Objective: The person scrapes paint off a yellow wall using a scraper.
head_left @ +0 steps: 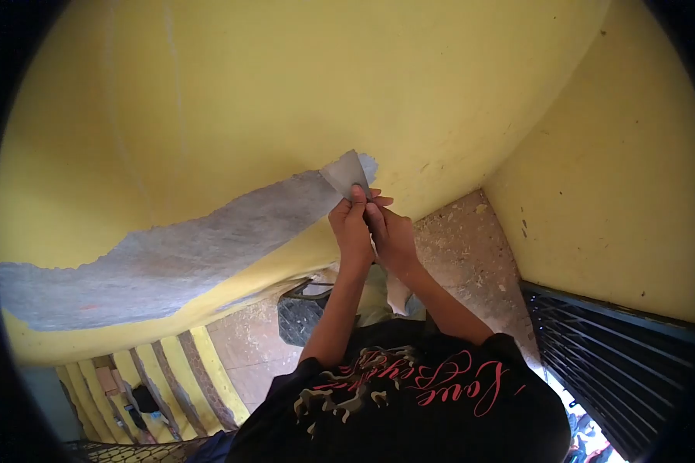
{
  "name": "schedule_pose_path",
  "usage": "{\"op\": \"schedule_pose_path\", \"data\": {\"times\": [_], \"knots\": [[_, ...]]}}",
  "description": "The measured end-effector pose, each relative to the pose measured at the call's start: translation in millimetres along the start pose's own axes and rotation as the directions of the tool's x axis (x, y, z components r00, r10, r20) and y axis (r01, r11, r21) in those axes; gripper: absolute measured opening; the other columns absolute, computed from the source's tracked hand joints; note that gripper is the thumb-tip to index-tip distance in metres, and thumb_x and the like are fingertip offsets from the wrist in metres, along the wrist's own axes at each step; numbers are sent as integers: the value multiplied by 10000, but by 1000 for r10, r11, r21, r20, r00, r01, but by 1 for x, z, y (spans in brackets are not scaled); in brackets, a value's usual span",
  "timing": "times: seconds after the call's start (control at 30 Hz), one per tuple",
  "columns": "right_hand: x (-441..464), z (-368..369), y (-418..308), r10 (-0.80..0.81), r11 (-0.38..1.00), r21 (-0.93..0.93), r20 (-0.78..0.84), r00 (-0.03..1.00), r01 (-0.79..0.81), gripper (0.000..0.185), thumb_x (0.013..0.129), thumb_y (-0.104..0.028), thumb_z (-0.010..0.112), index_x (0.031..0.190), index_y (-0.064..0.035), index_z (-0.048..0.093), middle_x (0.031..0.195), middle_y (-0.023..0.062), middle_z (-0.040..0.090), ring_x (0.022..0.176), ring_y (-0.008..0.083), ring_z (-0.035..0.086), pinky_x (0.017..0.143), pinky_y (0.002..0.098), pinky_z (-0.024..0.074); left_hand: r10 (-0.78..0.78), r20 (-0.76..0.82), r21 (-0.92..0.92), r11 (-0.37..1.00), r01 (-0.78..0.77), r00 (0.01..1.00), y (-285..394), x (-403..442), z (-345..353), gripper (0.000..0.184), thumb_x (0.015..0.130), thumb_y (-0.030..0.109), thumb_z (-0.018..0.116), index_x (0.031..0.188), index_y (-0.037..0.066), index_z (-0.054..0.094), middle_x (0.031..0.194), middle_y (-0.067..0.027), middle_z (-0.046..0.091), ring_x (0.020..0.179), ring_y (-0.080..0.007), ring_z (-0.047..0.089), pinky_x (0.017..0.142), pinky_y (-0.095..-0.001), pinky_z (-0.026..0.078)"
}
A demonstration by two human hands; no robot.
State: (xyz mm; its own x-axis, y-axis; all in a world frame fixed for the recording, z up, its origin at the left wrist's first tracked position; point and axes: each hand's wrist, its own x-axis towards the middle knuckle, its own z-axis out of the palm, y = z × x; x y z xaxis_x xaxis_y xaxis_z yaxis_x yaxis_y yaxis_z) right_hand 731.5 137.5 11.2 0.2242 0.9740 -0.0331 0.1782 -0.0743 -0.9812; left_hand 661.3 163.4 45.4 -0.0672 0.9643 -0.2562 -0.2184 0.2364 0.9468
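A scraper (343, 173) with a wide, flat grey blade lies against the yellow wall (301, 85), at the upper right end of a bare grey patch (239, 220). My left hand (351, 228) is closed on it, the thumb pressed on the lower part of the blade. Close beside it, my right hand (392, 231) also wraps the scraper from the right, with some fingertips showing past the blade's edge. The handle is hidden inside both hands. Yellow coating with a ragged edge borders the grey patch.
A dark stool or chair (300, 315) stands below the wall, left of my arms. Yellow-striped steps (162, 378) with small items are at lower left. A dark barred gate (610, 355) is at right, below another yellow wall (625, 170). The brown floor (471, 255) is speckled.
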Motion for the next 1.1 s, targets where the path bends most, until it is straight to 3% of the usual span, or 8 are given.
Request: {"op": "schedule_pose_path", "data": {"times": [0.07, 0.4, 0.57, 0.7, 0.8, 0.9, 1.07, 1.1], "knots": [[-4, -8, -3, -53, 992, 116, 16, 998, 51, 478, 963, -404, 433, 864, 11, 649, 657, 199, 619, 606, 351, 628, 535, 410, 469, 113, 41, 42, 993, -115, 993, -2, -5, 2, 437, 964, 371, 474, 882, -32, 621, 746, -108, 681, 619, -109, 575, 531, -223, 409], [-4, -4, 5, -25, 996, 90, 34, 999, 21, 465, 973, -392, 410, 903, 4, 642, 659, 168, 622, 627, 343, 635, 570, 392, 486, 81, 81, 54, 995, -85, 993, -9, 3, -4, 426, 965, 361, 473, 872, -29, 618, 757, -110, 682, 625, -109, 591, 535, -227, 433], [3, 10, 5, -125, 988, 71, -128, 984, 135, 468, 978, -387, 400, 894, 15, 624, 657, 155, 623, 607, 305, 635, 553, 369, 481, 28, 0, 63, 998, -28, 1000, -5, 7, 3, 418, 965, 347, 480, 864, -34, 620, 756, -118, 679, 637, -117, 609, 565, -230, 456], [-3, -1, 4, 40, 987, 150, 84, 996, -52, 482, 986, -389, 378, 871, 17, 611, 650, 145, 619, 584, 284, 624, 537, 351, 466, 38, 36, 106, 993, -42, 999, 2, -2, -2, 419, 963, 309, 495, 862, -82, 606, 752, -156, 668, 661, -162, 627, 627, -258, 485], [-10, 9, 28, 86, 979, 181, 43, 995, -92, 522, 987, -418, 353, 919, 29, 612, 650, 128, 593, 587, 231, 583, 547, 362, 431, -20, -18, 47, 999, 21, 1000, -33, 7, -7, 404, 961, 288, 504, 874, -93, 605, 740, -153, 664, 658, -172, 627, 644, -260, 489], [-5, 28, 31, -119, 973, 179, -162, 980, 147, 530, 986, -425, 351, 935, 33, 612, 634, 121, 583, 571, 223, 575, 544, 353, 433, 73, -44, 60, 996, -70, 996, -31, 10, -8, 393, 961, 285, 504, 869, -81, 616, 735, -141, 667, 659, -159, 626, 643, -254, 483], [-8, 10, -5, -9, 979, 204, 10, 1000, 7, 441, 982, -369, 410, 934, 13, 626, 655, 145, 613, 568, 233, 614, 527, 336, 459, 210, 12, 175, 962, -209, 978, 17, -13, 0, 405, 966, 282, 496, 827, -79, 617, 730, -141, 671, 662, -151, 620, 655, -261, 482], [-4, 11, 0, 38, 973, 227, 55, 998, -50, 431, 980, -361, 418, 943, 14, 626, 661, 150, 615, 571, 235, 617, 525, 338, 460, 199, 16, 194, 961, -199, 980, 0, -3, -7, 429, 958, 339, 495, 826, -48, 628, 722, -121, 675, 605, -118, 579, 571, -244, 438]]}}
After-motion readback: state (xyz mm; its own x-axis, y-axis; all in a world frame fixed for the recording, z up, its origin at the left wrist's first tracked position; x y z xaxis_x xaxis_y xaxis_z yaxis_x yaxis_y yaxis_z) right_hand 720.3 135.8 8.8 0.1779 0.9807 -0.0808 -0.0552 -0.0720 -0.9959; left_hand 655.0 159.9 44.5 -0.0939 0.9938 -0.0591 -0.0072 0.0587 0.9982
